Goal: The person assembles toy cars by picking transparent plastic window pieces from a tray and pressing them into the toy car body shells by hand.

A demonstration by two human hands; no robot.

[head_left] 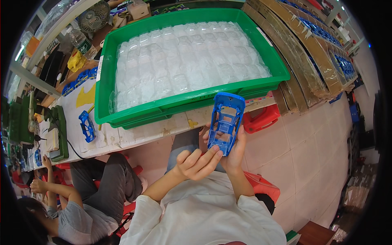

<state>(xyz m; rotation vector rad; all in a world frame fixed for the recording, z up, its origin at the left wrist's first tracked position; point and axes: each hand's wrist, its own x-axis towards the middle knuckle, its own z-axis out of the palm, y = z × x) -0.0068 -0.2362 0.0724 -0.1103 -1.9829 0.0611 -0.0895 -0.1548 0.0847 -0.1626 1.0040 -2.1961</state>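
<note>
Blue plastic car-shaped shell (pixel 225 127) points lengthwise away from us, right hand (pixel 235 155) gripping it, left hand (pixel 197 164) touching its near end, pinch unclear.

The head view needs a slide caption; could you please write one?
Right hand holding a blue plastic car-shaped shell, left hand at its lower end, near a green rectangular plastic tray.

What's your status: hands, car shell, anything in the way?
Right hand gripping blue car shell, hollow side facing the camera. Left hand touching its near end. Nothing visible between hands and shell; green tray beyond, on table.
</note>
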